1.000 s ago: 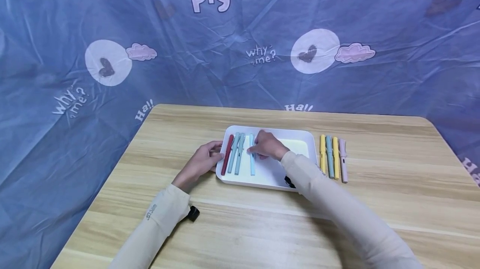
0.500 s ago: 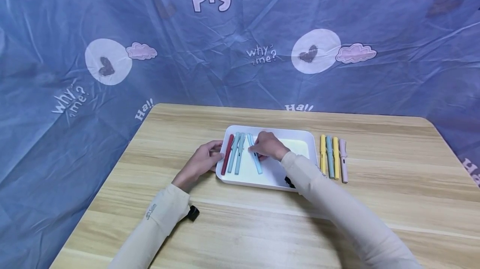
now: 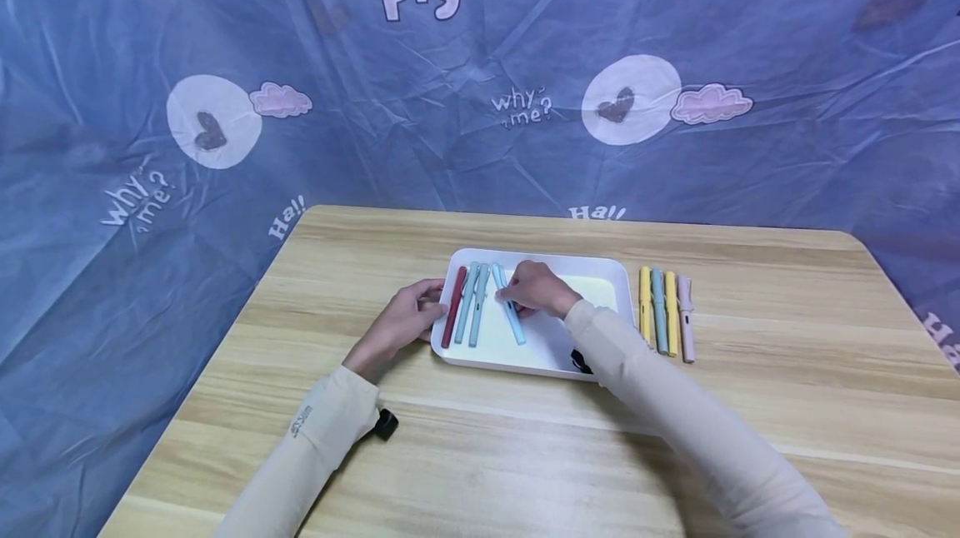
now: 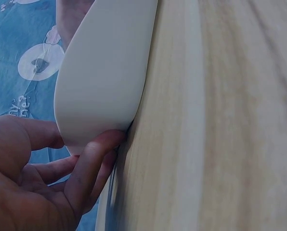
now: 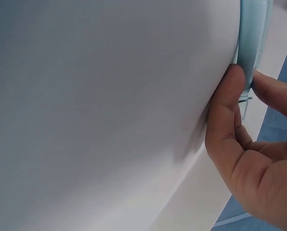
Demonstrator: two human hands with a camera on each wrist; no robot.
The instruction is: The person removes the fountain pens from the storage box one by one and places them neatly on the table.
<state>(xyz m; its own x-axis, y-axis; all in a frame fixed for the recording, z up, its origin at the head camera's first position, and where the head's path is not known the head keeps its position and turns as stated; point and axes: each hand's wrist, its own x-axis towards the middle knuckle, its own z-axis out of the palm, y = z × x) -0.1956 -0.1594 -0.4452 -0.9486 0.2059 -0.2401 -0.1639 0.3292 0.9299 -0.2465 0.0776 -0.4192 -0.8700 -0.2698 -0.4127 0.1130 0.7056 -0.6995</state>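
Note:
In the head view my right hand is inside the white tray, pinching a light blue pen between thumb and fingers. That pen leans, its near end further right than its far end. The right wrist view has thumb and finger on either side of the pen, close to its clip. My left hand grips the tray's left end, thumb at the wall; in the left wrist view its fingers curl round the tray's end. Left of the held pen lie a dark red pen and two grey-blue pens.
Right of the tray, several pens lie side by side on the wooden table: a yellow pen, a teal pen, another yellow pen and a lilac pen. A blue printed cloth hangs behind the table.
The light blue pen has turned from nearly straight to slanted, its far end going left and its near end right. The left hand and the tray stay in place.

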